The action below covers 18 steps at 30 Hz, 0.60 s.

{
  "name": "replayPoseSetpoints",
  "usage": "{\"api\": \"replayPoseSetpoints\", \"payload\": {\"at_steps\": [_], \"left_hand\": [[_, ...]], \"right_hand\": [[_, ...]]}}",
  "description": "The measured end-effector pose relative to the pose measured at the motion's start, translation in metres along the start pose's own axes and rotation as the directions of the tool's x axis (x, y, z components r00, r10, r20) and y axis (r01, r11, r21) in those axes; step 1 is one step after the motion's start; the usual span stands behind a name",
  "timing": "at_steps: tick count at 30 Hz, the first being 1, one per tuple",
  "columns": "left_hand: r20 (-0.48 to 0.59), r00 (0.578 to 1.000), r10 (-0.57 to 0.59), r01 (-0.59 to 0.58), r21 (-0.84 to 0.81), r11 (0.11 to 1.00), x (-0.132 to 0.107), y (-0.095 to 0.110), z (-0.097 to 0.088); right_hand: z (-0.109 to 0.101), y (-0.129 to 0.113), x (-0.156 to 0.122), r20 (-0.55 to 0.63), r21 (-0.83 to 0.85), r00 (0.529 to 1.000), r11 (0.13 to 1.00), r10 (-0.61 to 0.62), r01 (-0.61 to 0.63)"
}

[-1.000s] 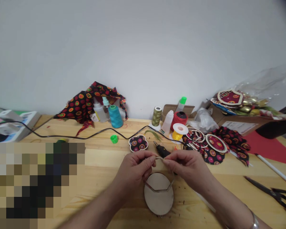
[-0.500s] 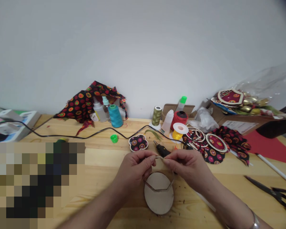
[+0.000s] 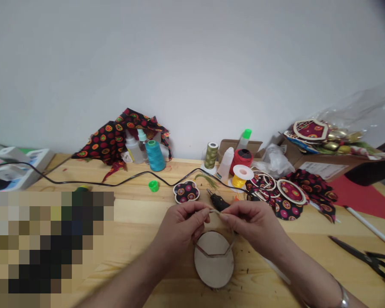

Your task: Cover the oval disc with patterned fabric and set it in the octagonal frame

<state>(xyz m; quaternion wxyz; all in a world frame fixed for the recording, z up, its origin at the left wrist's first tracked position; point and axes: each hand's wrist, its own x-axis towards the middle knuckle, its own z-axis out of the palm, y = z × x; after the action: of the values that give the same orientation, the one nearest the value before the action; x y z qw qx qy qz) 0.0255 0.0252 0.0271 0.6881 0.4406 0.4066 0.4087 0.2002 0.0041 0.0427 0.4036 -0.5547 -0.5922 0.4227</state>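
Note:
A thin, pale brown angular loop (image 3: 215, 256) is pinched at its far side between the fingertips of both hands. My left hand (image 3: 188, 220) grips it from the left, thumb and forefinger pressed together. From the right, my right hand (image 3: 248, 218) pinches it close to the left fingertips. Parts of the loop are hidden behind the fingers. Its near side shows over a round, pale disc (image 3: 214, 276) lying on the table; whether they touch I cannot tell. Just beyond the hands lies a black glue gun (image 3: 218, 201), partly covered by the right fingers.
A flower-shaped fabric piece (image 3: 186, 192) and green cap (image 3: 153, 186) lie beyond the hands. Thread spools (image 3: 155, 156) and bottles (image 3: 225, 163) stand by the wall. Black scissors (image 3: 367, 259) lie at right. A black cable (image 3: 115, 185) crosses the table. Patterned pieces (image 3: 291, 192) are heaped at right.

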Motion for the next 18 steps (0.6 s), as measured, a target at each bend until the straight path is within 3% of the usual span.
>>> {"api": "replayPoseSetpoints", "payload": {"at_steps": [18], "left_hand": [[0.002,1.000,-0.020,0.020,0.004,1.000,-0.0003,0.0008,0.0008]], "right_hand": [[-0.0004,0.0000,0.0000,0.019,0.004,1.000,1.000,-0.005,0.005]]}}
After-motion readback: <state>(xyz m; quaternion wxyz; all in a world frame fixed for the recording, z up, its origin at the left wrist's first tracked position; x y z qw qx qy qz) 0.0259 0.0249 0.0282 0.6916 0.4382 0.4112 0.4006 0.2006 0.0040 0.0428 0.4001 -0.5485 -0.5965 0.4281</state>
